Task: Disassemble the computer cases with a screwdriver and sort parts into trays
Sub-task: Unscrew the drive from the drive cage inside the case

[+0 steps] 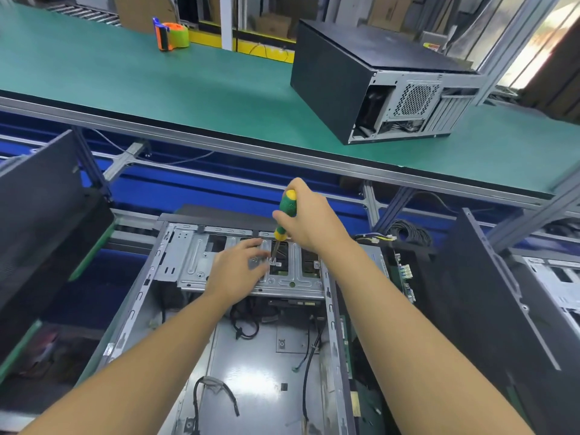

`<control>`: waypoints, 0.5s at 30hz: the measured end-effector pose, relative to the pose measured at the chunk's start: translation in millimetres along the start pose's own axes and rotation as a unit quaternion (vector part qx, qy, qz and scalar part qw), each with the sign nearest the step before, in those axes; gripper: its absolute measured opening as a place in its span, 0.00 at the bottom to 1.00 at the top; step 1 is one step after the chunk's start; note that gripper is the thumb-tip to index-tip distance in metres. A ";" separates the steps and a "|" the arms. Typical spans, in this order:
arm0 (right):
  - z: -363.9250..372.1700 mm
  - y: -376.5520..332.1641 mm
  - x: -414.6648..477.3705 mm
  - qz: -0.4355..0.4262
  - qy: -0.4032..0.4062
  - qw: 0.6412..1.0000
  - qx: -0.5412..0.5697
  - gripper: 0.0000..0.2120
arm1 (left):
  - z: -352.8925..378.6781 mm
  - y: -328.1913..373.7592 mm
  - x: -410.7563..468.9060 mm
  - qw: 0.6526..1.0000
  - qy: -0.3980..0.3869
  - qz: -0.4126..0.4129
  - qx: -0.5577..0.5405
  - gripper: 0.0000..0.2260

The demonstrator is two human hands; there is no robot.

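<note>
One slip and that tip hits your fingers, no?
— Could be. My right hand grips the screwdriver, tip down on the bracket in the open case. My left hand lies flat, fingers loose, just beside the tip. Pushing off-centre might make it skid.

- One head-worn, wide-angle view, looking forward and down.
- It sits close above the open computer case; the green bench lies farther ahead, higher in view.
</note>
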State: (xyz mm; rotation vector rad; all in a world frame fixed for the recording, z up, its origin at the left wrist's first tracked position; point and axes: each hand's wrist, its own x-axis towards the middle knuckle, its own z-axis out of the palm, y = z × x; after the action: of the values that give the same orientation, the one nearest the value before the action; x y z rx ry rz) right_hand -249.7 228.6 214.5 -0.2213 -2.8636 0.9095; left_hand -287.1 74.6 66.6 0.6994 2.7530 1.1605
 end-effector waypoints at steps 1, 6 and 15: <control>-0.8 -0.4 0.3 0.004 0.004 1.000 -0.010 0.15 | -0.1 0.3 0.0 1.000 0.000 0.001 0.004 0.11; 5.9 -8.4 -3.0 -0.064 -0.079 0.994 -0.033 0.15 | -2.2 0.1 1.0 0.999 0.000 -0.009 -0.044 0.12; -20.1 -5.4 4.2 -0.064 -0.155 0.986 -0.024 0.14 | -46.3 32.0 21.9 0.956 -0.119 0.047 -0.266 0.16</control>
State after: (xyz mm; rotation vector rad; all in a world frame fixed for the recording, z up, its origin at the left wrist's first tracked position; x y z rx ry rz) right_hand -251.1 236.4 234.2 0.1108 -3.1380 0.9234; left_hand -305.5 73.1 124.1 0.8322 2.0894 1.6173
